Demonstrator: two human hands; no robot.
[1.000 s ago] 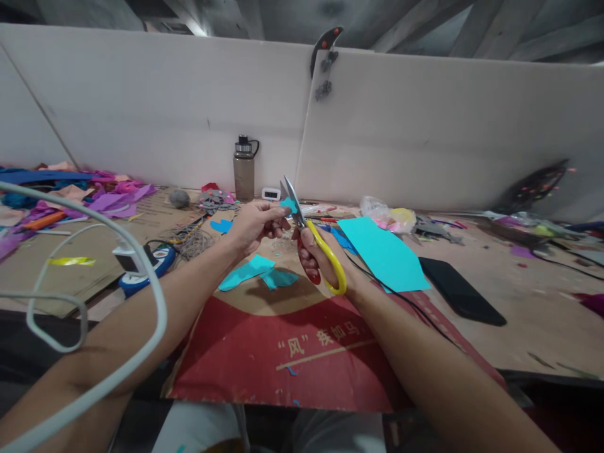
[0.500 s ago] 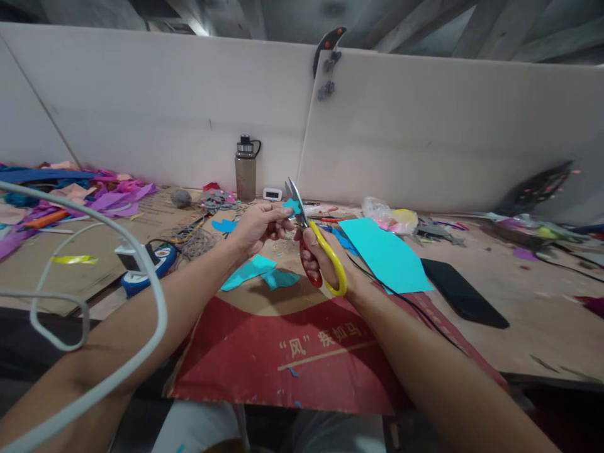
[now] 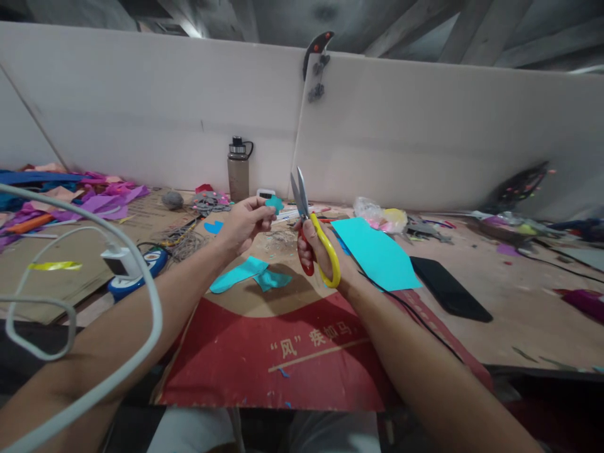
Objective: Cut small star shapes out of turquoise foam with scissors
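Observation:
Between the thumb and fingers of my left hand is a small turquoise paper cutout with a lobed, flower-like edge. My right hand grips scissors with one yellow and one red handle. Their blades point upward, slightly parted, just right of the cutout and apart from it. Below my hands, two turquoise paper scraps lie on red and brown cardboard. A large turquoise sheet rests to the right of my right hand.
A black phone lies right of the sheet. At the back stand a bottle and a small white device. Coloured scraps pile up at the left. A white cable loops across the left foreground, near a charger.
My left hand has drawn the cutout leftward, away from the scissors. The scissor blades now stand clear of the paper. The whole view has shifted slightly.

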